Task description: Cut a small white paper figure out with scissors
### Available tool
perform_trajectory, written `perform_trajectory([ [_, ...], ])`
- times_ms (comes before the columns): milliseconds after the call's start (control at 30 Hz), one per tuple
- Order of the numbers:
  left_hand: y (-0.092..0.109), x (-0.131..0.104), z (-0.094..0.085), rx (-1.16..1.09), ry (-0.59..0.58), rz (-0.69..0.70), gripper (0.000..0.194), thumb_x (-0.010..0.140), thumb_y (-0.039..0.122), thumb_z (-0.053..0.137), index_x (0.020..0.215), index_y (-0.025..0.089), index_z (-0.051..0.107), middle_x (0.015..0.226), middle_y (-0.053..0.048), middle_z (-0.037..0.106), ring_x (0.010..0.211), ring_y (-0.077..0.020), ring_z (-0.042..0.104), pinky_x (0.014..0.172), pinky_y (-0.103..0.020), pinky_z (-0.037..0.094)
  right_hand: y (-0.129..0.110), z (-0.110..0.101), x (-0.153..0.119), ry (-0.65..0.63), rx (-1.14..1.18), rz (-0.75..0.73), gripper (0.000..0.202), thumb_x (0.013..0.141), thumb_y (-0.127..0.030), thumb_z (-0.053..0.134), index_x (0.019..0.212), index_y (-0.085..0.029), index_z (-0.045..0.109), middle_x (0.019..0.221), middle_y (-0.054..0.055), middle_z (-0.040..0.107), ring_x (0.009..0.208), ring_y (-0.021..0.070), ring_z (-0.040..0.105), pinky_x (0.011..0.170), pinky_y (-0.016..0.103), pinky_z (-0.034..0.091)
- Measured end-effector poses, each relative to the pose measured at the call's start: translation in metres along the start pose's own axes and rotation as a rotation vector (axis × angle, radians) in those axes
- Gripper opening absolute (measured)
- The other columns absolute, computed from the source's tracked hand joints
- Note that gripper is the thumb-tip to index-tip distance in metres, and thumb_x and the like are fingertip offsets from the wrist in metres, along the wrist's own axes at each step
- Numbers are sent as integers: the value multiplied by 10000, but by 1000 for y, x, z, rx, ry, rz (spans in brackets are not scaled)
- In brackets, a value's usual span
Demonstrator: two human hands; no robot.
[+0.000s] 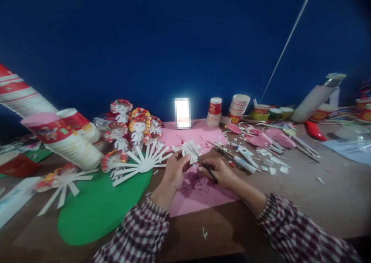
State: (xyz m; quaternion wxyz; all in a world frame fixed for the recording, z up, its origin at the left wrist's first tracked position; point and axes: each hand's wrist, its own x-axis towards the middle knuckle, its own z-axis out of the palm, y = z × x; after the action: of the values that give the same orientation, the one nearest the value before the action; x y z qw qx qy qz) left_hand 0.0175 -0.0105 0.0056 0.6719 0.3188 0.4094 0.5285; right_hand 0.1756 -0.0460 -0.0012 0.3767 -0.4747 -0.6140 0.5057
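My left hand (175,171) pinches a small piece of white paper (189,150) above the pink sheet (199,206). In my right hand (218,172) are black-handled scissors (213,175), with their blades across the white paper. Both hands are close together, palms turned inward. Dark scribbled lines mark the pink sheet beneath them. To the left of my left hand lies a fan of white paper strips (146,165), partly over a green oval sheet (95,212).
Decorated paper figures (139,127) and leaning paper cup stacks (69,147) stand at the left. Behind are more cups (215,107). Pens (243,163), paper scraps (272,170), pink pieces (279,137) and a red object (315,131) lie at the right.
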Motion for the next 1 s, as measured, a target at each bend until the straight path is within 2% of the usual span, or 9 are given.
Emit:
perform_trajectory([
  [167, -1, 0, 0, -37, 2, -40, 324, 508, 201, 809, 730, 160, 577, 646, 42, 589, 573, -78, 550, 571, -201, 468, 3, -2, 1, -8, -44, -64, 414, 762, -518, 652, 634, -158, 492, 554, -54, 351, 514, 78, 326, 455, 202, 254],
  [333, 0, -1, 0, -71, 6, -80, 306, 512, 203, 808, 703, 179, 570, 639, 41, 588, 568, -86, 547, 570, -213, 469, 3, -1, 1, -5, -33, -42, 424, 757, -535, 648, 637, -167, 473, 547, -58, 343, 502, 79, 322, 446, 205, 252],
  [1000, -3, 1, -4, -115, -4, -95, 299, 532, 175, 800, 739, 166, 584, 637, 50, 595, 549, -71, 558, 545, -187, 457, -1, -1, 0, -2, -37, -24, 441, 730, -566, 656, 643, -162, 505, 556, -50, 363, 516, 87, 342, 460, 213, 265],
])
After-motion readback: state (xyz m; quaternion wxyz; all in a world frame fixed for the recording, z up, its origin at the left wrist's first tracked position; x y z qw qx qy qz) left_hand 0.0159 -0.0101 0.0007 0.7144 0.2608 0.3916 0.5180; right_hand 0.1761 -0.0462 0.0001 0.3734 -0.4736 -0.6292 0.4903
